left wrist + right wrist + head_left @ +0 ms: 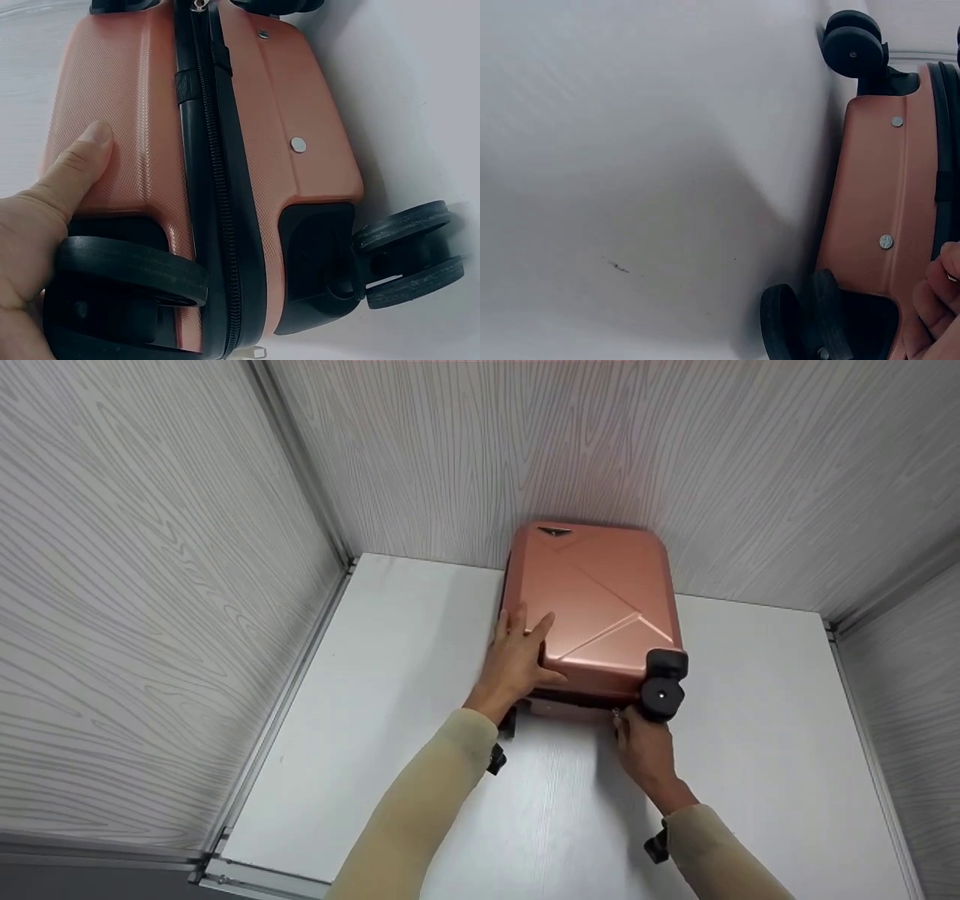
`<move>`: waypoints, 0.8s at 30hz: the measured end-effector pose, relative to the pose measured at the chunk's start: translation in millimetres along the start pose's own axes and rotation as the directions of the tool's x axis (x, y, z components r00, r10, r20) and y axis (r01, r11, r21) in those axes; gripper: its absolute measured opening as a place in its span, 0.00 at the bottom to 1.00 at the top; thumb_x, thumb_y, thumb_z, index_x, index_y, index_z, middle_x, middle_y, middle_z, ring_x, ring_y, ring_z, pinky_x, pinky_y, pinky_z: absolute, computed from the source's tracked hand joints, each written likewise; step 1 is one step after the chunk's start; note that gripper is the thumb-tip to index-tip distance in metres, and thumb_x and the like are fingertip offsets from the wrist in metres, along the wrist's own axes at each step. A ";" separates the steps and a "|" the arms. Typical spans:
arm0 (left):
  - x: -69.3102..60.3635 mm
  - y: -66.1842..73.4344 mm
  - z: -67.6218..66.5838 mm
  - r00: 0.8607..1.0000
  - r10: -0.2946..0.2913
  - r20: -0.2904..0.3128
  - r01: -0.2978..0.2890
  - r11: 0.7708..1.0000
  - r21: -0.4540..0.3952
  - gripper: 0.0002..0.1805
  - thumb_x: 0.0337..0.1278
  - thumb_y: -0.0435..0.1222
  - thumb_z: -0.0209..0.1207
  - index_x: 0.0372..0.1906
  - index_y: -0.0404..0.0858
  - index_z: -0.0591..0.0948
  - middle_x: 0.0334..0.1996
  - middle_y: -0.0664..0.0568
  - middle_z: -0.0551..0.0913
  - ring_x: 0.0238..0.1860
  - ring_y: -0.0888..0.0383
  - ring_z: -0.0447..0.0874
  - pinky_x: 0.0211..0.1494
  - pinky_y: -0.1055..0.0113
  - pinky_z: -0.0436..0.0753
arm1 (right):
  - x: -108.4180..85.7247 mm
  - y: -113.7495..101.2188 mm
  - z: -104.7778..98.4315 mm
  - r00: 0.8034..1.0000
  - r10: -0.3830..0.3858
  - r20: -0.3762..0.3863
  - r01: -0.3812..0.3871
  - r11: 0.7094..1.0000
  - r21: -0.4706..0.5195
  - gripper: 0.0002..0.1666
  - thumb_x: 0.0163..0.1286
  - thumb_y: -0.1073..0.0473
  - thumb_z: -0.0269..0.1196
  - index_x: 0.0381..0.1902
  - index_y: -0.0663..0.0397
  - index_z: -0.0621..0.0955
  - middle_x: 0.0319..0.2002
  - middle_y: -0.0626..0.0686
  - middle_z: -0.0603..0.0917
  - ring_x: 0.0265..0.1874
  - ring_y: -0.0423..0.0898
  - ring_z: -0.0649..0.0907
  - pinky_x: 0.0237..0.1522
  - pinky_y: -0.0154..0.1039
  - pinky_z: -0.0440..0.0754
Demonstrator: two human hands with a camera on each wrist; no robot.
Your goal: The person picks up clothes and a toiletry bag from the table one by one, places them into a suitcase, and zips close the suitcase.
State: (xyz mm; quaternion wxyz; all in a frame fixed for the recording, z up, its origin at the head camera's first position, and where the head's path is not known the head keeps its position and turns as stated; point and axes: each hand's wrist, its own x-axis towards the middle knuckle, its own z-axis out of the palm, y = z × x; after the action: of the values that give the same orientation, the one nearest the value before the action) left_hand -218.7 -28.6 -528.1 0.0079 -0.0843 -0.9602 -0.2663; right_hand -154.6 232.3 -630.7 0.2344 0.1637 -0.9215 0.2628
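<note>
A rose-pink hard-shell suitcase (592, 592) lies flat on the white surface, its wheeled end towards me. My left hand (514, 660) rests over its near left corner, fingers spread on the top shell. In the left wrist view its thumb (79, 165) lies along the wheeled end, beside a black wheel (131, 270). A black zipper (214, 180) runs between the two shells. My right hand (643, 746) is at the near right corner, below the upper wheel (661, 697). Its curled fingers (934, 296) pinch a small metal zipper pull (616, 714), mostly hidden by them.
White wood-grain panels (585, 442) stand behind the suitcase and at both sides, joined by metal rails (300, 457). White surface (765, 720) extends left and right of the suitcase. The lower wheels (409, 255) stick out beneath the wheeled end.
</note>
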 end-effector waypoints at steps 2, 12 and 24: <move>-0.1 -0.4 0.3 1.000 -0.005 0.002 0.005 1.000 -0.008 0.64 0.42 0.61 0.78 0.85 0.60 0.57 0.88 0.46 0.39 0.86 0.34 0.37 0.80 0.38 0.64 | 0.8 -0.9 0.9 1.000 0.001 -0.001 -0.001 1.000 -0.007 0.10 0.68 0.69 0.71 0.33 0.58 0.78 0.28 0.60 0.81 0.29 0.65 0.83 0.33 0.64 0.80; 0.9 0.0 -0.4 1.000 -0.005 0.011 0.005 1.000 -0.026 0.64 0.42 0.61 0.78 0.85 0.61 0.56 0.88 0.47 0.37 0.86 0.35 0.35 0.81 0.38 0.61 | 4.5 -7.3 -0.3 1.000 0.002 0.015 -0.001 1.000 -0.029 0.09 0.68 0.67 0.71 0.34 0.59 0.78 0.27 0.60 0.83 0.25 0.64 0.83 0.30 0.63 0.79; 0.8 -0.3 -1.4 1.000 0.003 0.012 -0.003 1.000 -0.012 0.64 0.42 0.61 0.78 0.86 0.60 0.56 0.88 0.46 0.39 0.86 0.35 0.35 0.80 0.39 0.62 | 8.7 -20.7 9.6 0.998 -0.061 0.004 0.061 0.998 -0.034 0.09 0.67 0.69 0.69 0.30 0.59 0.79 0.26 0.58 0.81 0.26 0.58 0.83 0.29 0.57 0.80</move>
State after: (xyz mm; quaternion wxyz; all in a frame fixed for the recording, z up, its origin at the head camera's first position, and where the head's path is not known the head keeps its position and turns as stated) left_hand -219.5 -29.4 -527.0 0.0021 -0.0873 -0.9585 -0.2714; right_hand -156.4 208.6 -624.9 0.2434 0.1880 -0.9209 0.2395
